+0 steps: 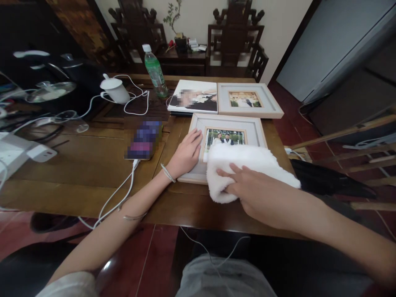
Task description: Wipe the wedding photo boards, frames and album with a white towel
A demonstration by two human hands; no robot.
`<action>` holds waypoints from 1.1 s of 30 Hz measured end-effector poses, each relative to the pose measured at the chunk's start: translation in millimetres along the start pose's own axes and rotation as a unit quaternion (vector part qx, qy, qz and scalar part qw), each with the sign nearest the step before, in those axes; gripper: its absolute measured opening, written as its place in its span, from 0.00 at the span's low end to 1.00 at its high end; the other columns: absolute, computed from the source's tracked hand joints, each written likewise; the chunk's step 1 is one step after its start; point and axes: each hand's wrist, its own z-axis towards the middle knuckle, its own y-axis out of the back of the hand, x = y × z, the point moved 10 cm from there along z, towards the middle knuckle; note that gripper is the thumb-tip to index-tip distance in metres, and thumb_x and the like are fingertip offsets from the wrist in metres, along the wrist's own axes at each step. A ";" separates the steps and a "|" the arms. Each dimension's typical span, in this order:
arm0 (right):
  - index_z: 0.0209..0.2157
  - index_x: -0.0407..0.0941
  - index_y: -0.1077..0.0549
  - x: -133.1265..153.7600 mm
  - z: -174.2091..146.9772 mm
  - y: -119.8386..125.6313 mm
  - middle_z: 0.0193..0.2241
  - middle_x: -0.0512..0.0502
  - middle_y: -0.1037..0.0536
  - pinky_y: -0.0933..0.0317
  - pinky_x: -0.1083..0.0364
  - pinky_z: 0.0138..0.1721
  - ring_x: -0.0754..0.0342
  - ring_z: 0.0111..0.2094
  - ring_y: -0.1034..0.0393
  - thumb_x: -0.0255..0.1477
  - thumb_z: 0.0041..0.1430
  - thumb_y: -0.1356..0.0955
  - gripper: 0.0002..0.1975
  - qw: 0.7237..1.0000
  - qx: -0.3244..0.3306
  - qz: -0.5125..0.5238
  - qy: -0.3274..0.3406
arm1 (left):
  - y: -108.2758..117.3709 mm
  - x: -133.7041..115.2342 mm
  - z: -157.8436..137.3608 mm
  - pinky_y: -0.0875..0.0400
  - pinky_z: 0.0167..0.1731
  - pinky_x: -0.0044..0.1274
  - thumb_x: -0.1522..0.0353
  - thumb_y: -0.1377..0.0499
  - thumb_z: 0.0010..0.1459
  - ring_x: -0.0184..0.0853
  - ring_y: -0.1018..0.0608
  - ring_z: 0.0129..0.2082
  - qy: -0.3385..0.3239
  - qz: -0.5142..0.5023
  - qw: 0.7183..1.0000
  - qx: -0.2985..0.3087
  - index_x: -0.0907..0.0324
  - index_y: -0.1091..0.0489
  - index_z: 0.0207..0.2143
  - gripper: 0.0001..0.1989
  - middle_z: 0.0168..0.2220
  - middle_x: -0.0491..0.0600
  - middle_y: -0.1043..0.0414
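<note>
A light wooden picture frame with a wide pale mat and a photo of two people lies flat near the table's front edge. My left hand rests flat on its left side, fingers stretched over the border. With my right hand I press a fluffy white cloth onto the frame's lower right part. Some of those fingers sink into the folds. The cloth hides the lower photo and the frame's right front corner.
Behind lie a second framed photo and a white-edged photo panel. A green-labelled bottle, a lidded white cup, and a phone on a charging cable are leftward. A white power strip sits far left.
</note>
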 end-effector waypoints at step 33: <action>0.52 0.45 0.24 -0.6 25.3 -23.7 0.66 0.40 0.39 0.36 0.31 0.50 0.25 0.60 0.39 0.15 0.54 0.38 0.26 0.996 0.063 -0.017 -0.064 | 0.2 -2.3 -1.8 0.46 0.66 0.43 0.71 0.54 0.66 0.46 0.42 0.68 0.020 -0.018 1.000 0.004 0.65 0.37 0.61 0.23 0.64 0.60 0.39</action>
